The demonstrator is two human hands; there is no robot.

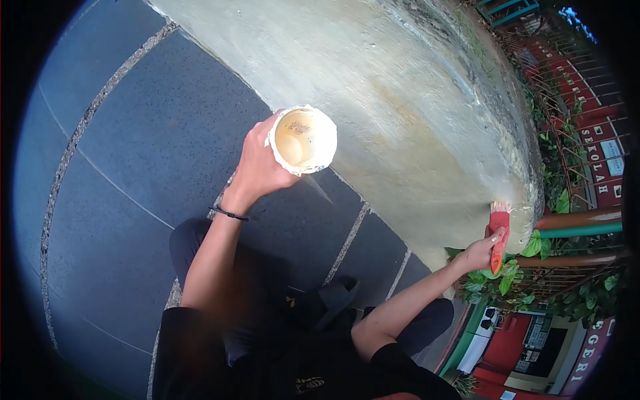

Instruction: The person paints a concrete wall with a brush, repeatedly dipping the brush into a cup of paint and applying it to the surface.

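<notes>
My left hand (257, 160) is wrapped round a white cup (323, 141) with a ragged rim. Its inside shows a cream coating and dark specks near the bottom. Out to the right, my right hand (479, 254) grips a red paintbrush (499, 230) by its handle. The pale bristles meet the face of a low wall (400, 153), close to its right end. That wall surface is cream and whitish with yellowish-brown patches.
Dark grey paving (160, 133) with pebbled strips lies left of the wall. Green leaves (497, 277) grow beside the brush hand. A metal fence (567, 127) and a red sign with white letters (595, 163) stand beyond. My knees and a dark sandal (339, 293) are below.
</notes>
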